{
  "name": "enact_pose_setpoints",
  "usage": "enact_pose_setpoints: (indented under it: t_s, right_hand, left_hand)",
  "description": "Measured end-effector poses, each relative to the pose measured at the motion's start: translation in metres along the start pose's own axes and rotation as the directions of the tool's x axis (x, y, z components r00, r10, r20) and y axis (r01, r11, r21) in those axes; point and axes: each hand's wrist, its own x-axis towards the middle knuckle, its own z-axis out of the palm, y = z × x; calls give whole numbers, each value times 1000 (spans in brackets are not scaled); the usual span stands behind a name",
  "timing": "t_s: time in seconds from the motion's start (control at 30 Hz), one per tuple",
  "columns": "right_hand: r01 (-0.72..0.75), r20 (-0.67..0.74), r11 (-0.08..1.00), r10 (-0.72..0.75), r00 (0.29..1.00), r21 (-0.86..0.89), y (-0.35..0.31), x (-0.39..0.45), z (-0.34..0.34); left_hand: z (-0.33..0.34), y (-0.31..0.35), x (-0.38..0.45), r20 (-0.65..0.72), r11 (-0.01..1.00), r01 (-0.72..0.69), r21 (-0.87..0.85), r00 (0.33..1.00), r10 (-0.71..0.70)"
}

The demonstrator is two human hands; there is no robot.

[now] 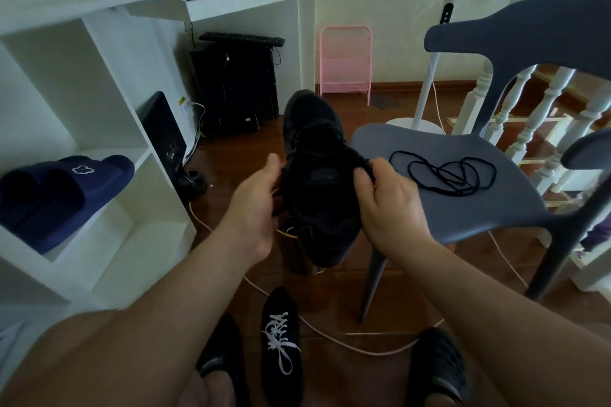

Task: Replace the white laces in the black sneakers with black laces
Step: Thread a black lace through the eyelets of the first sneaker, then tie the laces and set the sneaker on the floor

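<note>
We hold one matte black sneaker (315, 182), left hand (256, 208) and right hand (385, 205) gripping its sides; beside it, thin black laces (444, 173) loop on the smooth grey chair (463, 208).

A black lace (444, 173) lies coiled on the grey chair (463, 211) seat.

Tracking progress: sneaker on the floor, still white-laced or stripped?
Still laced. The sneaker on the floor shows white laces crisscrossed through its eyelets, tied in a bow.
</note>
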Motion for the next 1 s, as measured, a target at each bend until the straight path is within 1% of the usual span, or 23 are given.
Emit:
enact_pose_setpoints:
  t_s: [0.07, 0.1, 0.13, 0.17, 0.2, 0.23, 0.3, 0.33, 0.4, 0.47, 0.53, 0.6, 0.7, 0.73, 0.8, 0.9, 0.97, 1.0]
  right_hand:
    - [13, 59, 1000, -13, 998, -3, 4, -8, 8]
    - [-11, 90, 1000, 12, 996, -9, 10, -12, 12]
    - [-66, 126, 998, 65, 990, 5, 18, -16, 18]
    - [-145, 171, 989, 138, 976, 32, 25, -21, 25]
    - [-206, 218, 977, 190, 957, 54, 35, -28, 34]
    - [-242, 270, 968, 217, 938, 63, 46, -36, 43]
    - [-318, 335, 946, 278, 900, 69, 67, -55, 65]
    - [-382, 349, 919, 326, 878, 102, 75, -64, 75]
    - [-526, 373, 820, 426, 825, 227, 89, -80, 94]
    - [-656, 435, 691, 512, 741, 304, 98, -90, 114]
    - [-751, 491, 596, 583, 648, 284, 107, -100, 131]
    - [-816, 494, 533, 659, 567, 226, 121, -114, 141]
    - [-867, 462, 481, 744, 482, 131, 148, -138, 150]
    - [-877, 452, 470, 764, 461, 100, 157, -146, 153]
    - [-897, 420, 437, 803, 422, 65, 172, -160, 158]
    - [-926, 358, 377, 864, 355, 8, 197, -169, 173]
    - [-941, 353, 339, 881, 313, -10, 209, -169, 187]
    - [-947, 349, 321, 888, 299, -8, 213, -170, 194]
  left_hand:
    - [6, -9, -1, -2, 978, -4, 207, 1000, 5]
    - [5, -15, 0, 4, 942, -29, 334, 1000, 29]
    - [2, -21, 1, 32, 879, -74, 472, 997, 67]
    - [-5, -28, 4, 76, 793, -116, 599, 993, 87]
    - [-12, -34, 8, 123, 698, -136, 703, 990, 68]
    - [-18, -43, 14, 157, 619, -131, 775, 988, 13]
    - [-28, -62, 26, 182, 512, -103, 853, 978, -106]
    - [-32, -72, 29, 178, 479, -93, 873, 975, -136]
    - [-40, -97, 34, 125, 438, -47, 898, 980, -152]
    - [-48, -128, 40, 29, 452, 53, 891, 985, -171]
    - [-55, -163, 43, -100, 514, 203, 833, 970, -220]
    - [-56, -199, 41, -212, 548, 304, 779, 951, -227]
    - [-53, -248, 34, -287, 577, 320, 751, 946, -151]
    - [-52, -261, 30, -290, 564, 316, 763, 947, -138]
    - [-53, -285, 28, -262, 506, 289, 813, 957, -126]
    - [-57, -312, 35, -240, 396, 292, 870, 955, -176]
    - [-62, -326, 42, -225, 314, 286, 905, 950, -215]
    - [-64, -333, 46, -223, 293, 280, 914, 951, -212]
